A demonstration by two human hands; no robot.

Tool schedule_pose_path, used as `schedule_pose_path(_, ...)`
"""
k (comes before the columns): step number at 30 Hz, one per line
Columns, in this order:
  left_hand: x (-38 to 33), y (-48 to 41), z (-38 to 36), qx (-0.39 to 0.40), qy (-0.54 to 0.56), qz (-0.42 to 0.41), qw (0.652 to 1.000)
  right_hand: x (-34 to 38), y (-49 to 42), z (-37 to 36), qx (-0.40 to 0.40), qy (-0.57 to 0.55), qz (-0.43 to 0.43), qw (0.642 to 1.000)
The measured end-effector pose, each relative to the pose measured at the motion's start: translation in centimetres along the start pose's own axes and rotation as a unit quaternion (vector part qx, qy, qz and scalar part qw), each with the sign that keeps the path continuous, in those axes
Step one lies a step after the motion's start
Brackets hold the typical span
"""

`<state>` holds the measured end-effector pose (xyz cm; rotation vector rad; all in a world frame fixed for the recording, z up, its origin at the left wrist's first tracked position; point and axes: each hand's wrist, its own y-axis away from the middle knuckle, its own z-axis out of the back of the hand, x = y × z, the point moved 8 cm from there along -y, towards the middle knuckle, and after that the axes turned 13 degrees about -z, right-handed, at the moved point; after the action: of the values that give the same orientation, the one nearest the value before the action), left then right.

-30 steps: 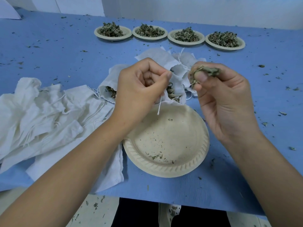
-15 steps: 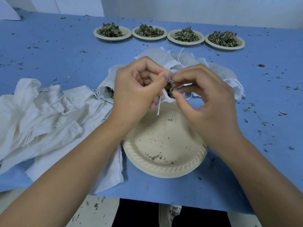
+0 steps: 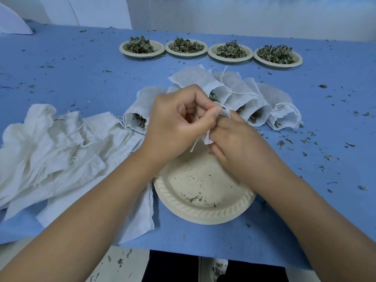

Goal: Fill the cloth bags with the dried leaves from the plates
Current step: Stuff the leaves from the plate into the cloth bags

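Note:
My left hand pinches the upper rim of a small white cloth bag above the near beige plate. My right hand meets it from the right. Its fingertips are tucked into the bag's mouth behind the cloth, and its thumb lies against the lower edge. Only crumbs of dried leaf lie on the near plate. Several filled bags lie in a fan just beyond my hands, leaves showing at their mouths. Several plates heaped with dried leaves stand in a row at the back.
A pile of limp empty cloth bags covers the left of the blue table. Loose leaf bits are scattered to the right of the bags. The table's front edge runs just below the near plate.
My right hand carried a pinch of leaves from the right to the bag's mouth and has sunk lower into it. The leaves are no longer visible. My left hand kept its hold.

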<state>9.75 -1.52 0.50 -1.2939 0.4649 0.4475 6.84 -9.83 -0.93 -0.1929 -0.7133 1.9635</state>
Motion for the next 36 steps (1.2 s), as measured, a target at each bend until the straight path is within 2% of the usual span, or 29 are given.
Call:
schedule_pose_path(4, -1.2, -0.9, -0.3, 0.036, -0.071, -0.057, 0.995, -0.4, -1.1, -1.0, 0.113, 0.079, -0.065, 0.988)
schedule_pose_path(5, -1.6, -1.2, -0.2, 0.05, -0.091, -0.07, 0.992, -0.4, -1.3, -1.0, 0.117, 0.104, -0.07, 0.985)
schedule_pose_path(7, -3.0, -2.4, -0.1, 0.087, -0.133, -0.108, 0.981, -0.2, -1.9, 0.3, 0.066, 0.104, -0.058, 0.991)
schedule_pose_path(9, -5.1, -4.0, 0.2, 0.122, -0.172, -0.164, 0.964, 0.9, -2.7, 2.9, -0.034, 0.061, -0.039, 0.997)
schedule_pose_path(11, -7.6, -5.8, 0.9, 0.145, -0.235, -0.251, 0.928, 1.7, -4.0, 4.3, -0.076, 0.032, -0.034, 0.996)
schedule_pose_path(12, -8.5, -6.4, 1.1, 0.161, -0.281, -0.297, 0.898, 1.9, -5.0, 4.7, -0.08, 0.027, -0.041, 0.996)
schedule_pose_path(14, -8.8, -7.1, 1.8, 0.207, -0.365, -0.363, 0.832, 1.6, -7.3, 3.9, -0.055, 0.024, -0.076, 0.995)
schedule_pose_path(15, -8.2, -7.3, 2.3, 0.232, -0.394, -0.369, 0.809, 1.2, -8.4, 2.8, -0.026, 0.028, -0.098, 0.995)
schedule_pose_path(18, -4.3, -6.8, 3.4, 0.313, -0.45, -0.309, 0.777, 0.9, -10.0, -1.6, 0.054, 0.046, -0.093, 0.993)
schedule_pose_path(20, -0.8, -5.8, 3.7, 0.37, -0.482, -0.22, 0.763, 0.9, -9.6, -4.6, 0.109, 0.087, -0.077, 0.987)
schedule_pose_path(22, 2.7, -4.5, 3.8, 0.42, -0.527, -0.115, 0.73, 0.5, -8.6, -7.5, 0.184, 0.129, -0.08, 0.971)
schedule_pose_path(24, 4.7, -3.5, 3.9, 0.434, -0.553, -0.053, 0.709, 0.3, -7.7, -8.7, 0.212, 0.151, -0.084, 0.962)
schedule_pose_path(29, 6.0, -3.0, 4.1, 0.412, -0.57, -0.014, 0.711, 0.7, -6.7, -7.9, 0.192, 0.134, -0.088, 0.968)
schedule_pose_path(31, 5.8, -3.1, 4.3, 0.404, -0.562, -0.015, 0.722, 1.1, -6.2, -7.1, 0.181, 0.133, -0.079, 0.971)
schedule_pose_path(33, 4.9, -3.3, 4.5, 0.379, -0.548, -0.036, 0.745, 1.4, -5.9, -6.0, 0.163, 0.116, -0.075, 0.977)
schedule_pose_path(36, 2.8, -3.6, 4.2, 0.33, -0.513, -0.118, 0.784, 1.4, -5.2, -3.9, 0.125, 0.055, -0.079, 0.987)
